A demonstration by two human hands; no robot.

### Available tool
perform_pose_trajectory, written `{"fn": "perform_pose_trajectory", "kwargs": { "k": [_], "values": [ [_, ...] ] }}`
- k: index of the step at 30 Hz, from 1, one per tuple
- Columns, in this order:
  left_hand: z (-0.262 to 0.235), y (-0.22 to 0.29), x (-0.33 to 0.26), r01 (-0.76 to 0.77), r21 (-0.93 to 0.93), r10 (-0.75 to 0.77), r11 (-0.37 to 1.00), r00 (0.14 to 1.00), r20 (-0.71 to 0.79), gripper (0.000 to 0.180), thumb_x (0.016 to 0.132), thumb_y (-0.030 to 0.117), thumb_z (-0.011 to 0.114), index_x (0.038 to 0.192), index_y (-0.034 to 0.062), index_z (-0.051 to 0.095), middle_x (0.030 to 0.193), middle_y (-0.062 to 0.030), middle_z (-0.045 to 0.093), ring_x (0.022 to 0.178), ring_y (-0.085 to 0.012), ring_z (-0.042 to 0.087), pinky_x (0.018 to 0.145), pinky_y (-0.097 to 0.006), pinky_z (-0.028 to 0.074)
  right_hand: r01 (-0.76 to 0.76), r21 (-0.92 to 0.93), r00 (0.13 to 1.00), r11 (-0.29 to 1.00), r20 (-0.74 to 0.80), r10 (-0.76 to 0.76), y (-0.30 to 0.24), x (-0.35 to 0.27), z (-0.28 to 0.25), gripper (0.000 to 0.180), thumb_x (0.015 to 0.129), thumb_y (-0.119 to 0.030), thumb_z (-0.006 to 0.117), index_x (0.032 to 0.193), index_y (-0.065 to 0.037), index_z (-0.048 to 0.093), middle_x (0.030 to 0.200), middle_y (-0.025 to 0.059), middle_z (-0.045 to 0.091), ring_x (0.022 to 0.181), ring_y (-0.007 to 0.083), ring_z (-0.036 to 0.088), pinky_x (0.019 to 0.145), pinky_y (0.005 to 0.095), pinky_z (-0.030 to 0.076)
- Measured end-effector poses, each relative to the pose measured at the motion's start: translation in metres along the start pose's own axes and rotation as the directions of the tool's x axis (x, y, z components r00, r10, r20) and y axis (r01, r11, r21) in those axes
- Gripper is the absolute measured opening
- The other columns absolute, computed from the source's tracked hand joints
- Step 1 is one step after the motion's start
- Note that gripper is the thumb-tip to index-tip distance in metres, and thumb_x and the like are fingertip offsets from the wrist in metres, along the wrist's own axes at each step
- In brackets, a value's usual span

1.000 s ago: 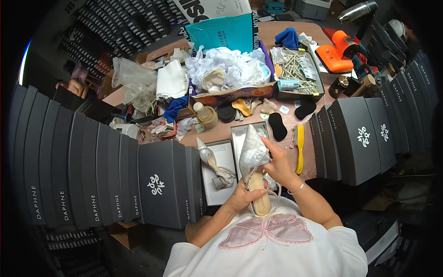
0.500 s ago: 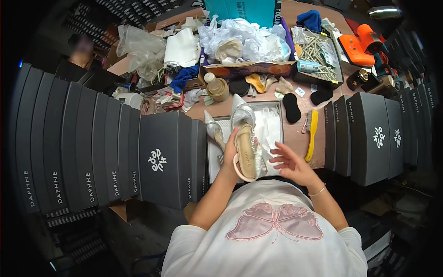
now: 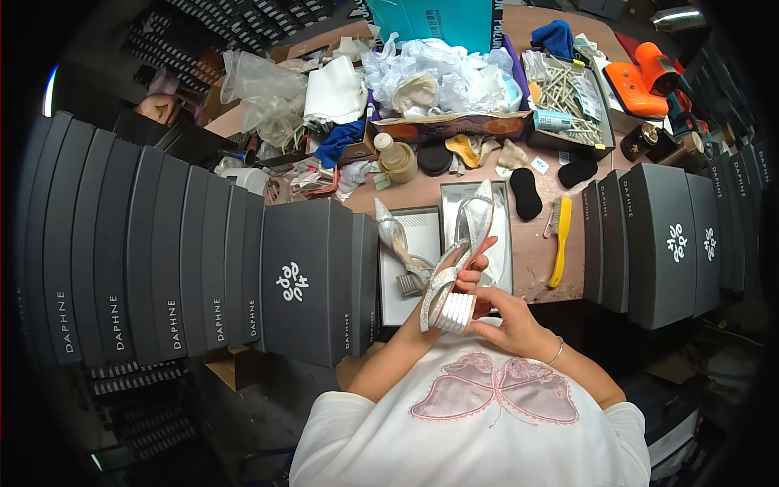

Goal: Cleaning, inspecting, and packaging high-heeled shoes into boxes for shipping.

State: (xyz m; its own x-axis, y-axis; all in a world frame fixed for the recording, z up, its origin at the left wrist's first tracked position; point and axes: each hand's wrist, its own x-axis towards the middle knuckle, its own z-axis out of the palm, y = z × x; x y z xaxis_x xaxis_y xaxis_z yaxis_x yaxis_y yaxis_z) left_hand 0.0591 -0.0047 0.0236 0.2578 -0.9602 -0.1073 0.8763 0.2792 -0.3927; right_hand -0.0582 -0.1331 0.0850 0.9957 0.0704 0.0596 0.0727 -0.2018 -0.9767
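Silver shoe [image 3: 441, 282] slants — right hand [image 3: 513, 322] pinches its heel [image 3: 457, 313], left hand [image 3: 468, 277] seemingly clasps it.

Silver pointed shoe [image 3: 443, 281], tipped sideways, in hand [image 3: 472, 274]

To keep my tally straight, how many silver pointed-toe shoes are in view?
2: one shoe in the left hand, right hand at its block heel; another in the left shoebox tray. Closed shoeboxes may hide more.
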Motion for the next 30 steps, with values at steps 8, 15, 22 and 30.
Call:
{"fn": "perform_pose_trajectory", "kwargs": {
  "k": [8,15,22,30],
  "values": [
    [0.01,-0.008,-0.004,-0.011,0.218,0.001,0.976,0.999,0.047,0.064,0.1,0.022,0.043,0.149,0.0056,0.004,0.087,-0.0111,0.051,0.049,-0.0094,0.051,0.036,-0.021,0.041,0.088,-0.096,0.996,0.992,0.038,-0.085,0.005,-0.005,0.008,0.041,0.076,-0.009,0.075,0.111,-0.002,0.055,0.089,0.0116,0.061,0.079,0.024,0.063,0.07,0.0336,0.051],
    [0.005,-0.005,0.0,0.011,0.277,-0.019,0.961,0.999,0.027,0.065,0.1,0.023,0.044,0.149,0.0053,0.006,0.083,-0.0098,0.048,0.046,-0.0097,0.049,0.034,-0.022,0.04,0.096,-0.135,0.994,0.986,0.058,-0.089,0.007,-0.007,0.007,0.043,0.074,-0.009,0.075,0.111,-0.002,0.056,0.089,0.0117,0.06,0.079,0.0245,0.062,0.07,0.0337,0.051],
    [-0.006,0.007,0.005,0.048,0.461,0.13,0.886,0.929,-0.346,0.045,0.098,0.04,0.041,0.116,0.0004,0.05,0.064,-0.0054,0.056,0.047,-0.0121,0.054,0.042,-0.025,0.045,-0.111,-0.003,0.992,0.994,0.06,0.111,0.007,-0.012,0.001,0.067,0.07,-0.017,0.08,0.125,-0.002,0.044,0.104,0.0149,0.056,0.092,0.0252,0.06,0.079,0.0342,0.05],
    [-0.004,-0.002,0.015,-0.445,0.442,0.556,0.779,0.816,-0.158,0.071,0.088,0.064,0.042,0.126,0.0046,0.046,0.133,-0.0201,0.047,0.125,-0.0353,0.044,0.106,-0.054,0.032,-0.266,0.956,0.956,0.128,0.244,0.165,0.05,-0.039,-0.02,0.081,0.072,-0.042,0.08,0.133,-0.007,0.041,0.102,0.0137,0.062,0.086,0.0267,0.065,0.087,0.0383,0.05]
  ]
}}
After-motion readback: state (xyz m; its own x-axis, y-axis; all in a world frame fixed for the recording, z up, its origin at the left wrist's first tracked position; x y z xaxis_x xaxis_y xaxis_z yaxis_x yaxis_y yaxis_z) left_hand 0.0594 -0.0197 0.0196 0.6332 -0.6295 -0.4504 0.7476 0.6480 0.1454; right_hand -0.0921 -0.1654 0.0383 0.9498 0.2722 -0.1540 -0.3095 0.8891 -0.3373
